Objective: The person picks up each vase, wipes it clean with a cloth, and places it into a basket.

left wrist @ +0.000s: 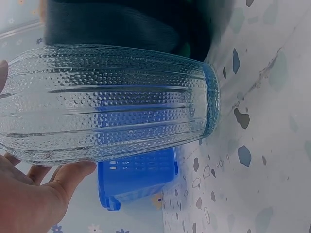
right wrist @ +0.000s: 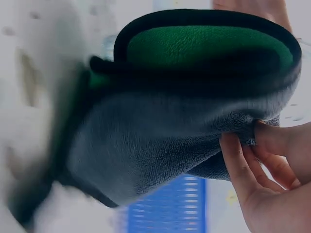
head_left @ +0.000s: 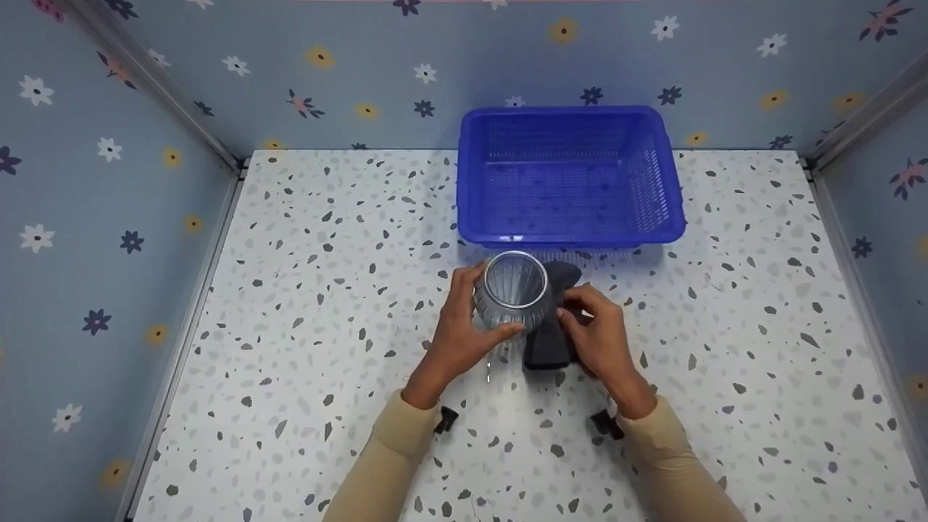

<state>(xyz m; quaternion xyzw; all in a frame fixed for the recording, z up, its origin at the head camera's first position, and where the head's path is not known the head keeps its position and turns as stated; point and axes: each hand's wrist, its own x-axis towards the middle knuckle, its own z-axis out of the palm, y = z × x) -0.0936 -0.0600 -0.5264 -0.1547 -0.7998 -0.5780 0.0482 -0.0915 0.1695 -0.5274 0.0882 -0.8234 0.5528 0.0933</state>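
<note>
Nearest the camera you've got two tan sleeves, the left sleeve [head_left: 388, 453] and the right sleeve [head_left: 678, 460], each with a small black piece [head_left: 446, 420] poking out by the cuff on the inner side. Can't really tell what those are.

Past the cuffs, the left hand [head_left: 458, 337] has its fingers curled round a clear ribbed glass vase [left wrist: 109, 104], thumb across the near side and the rest around the left side. Pretty nice vase tbh: lengthwise ribs, pebbly bumps between them, mouth facing up. The bottom end is down close to the table, but I can't tell if it's actually touching.

Right hand [head_left: 602, 337] is pinching a dark grey fleecy cloth [right wrist: 146, 131] between thumb and fingertips. It's folded over, with black edging and a green inner side that shows up in the right wrist view. The cloth sits just to the right of the vase; can't say for sure whether the two touch.

All that's over a white speckled terrazzo-look tabletop [head_left: 326, 362]. Just beyond the vase and cloth there's a blue plastic basket [head_left: 569, 238] with slotted sides, sitting at the back of the table. Behind it is a blue-grey back panel [head_left: 362, 72] with white, yellow and navy flowers.
</note>
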